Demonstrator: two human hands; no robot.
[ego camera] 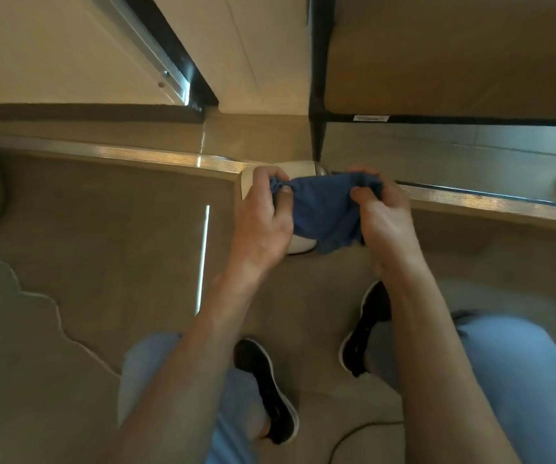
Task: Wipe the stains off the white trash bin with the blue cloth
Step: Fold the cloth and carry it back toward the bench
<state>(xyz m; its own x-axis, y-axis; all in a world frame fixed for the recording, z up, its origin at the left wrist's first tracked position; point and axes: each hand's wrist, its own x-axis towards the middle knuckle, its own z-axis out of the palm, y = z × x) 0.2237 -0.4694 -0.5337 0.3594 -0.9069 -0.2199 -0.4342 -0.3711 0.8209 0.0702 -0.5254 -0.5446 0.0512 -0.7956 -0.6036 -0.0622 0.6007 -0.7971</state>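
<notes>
Blue cloth (320, 209) stretched between both hands, directly above the white trash bin (298, 169) and hiding most of it; only the bin's pale far edge and a sliver of its near corner showing past the fabric; left hand (263, 216) pinching the cloth's left end, grip clamped on bunched fabric with fingers curled over it; right hand (383, 212) doing the same at the right end, grip likewise clamped on the cloth.

Soft and limp by the look of it; sagging in the middle and hanging in loose folds toward the near side of the bin; likely light, easy to wad, not slippery; best held gathered into a pad in one palm for scrubbing rather than by the two ends. Long axis running left to right across the bin, the free edge trailing toward the feet.

Bin itself standing on the floor against a metal threshold strip (156, 155); probably light and prone to sliding under pressure, so worth steadying at the rim with the spare hand; no stains visible from here.

Black shoes (266, 390) on the floor, nearer than the bin.
</notes>
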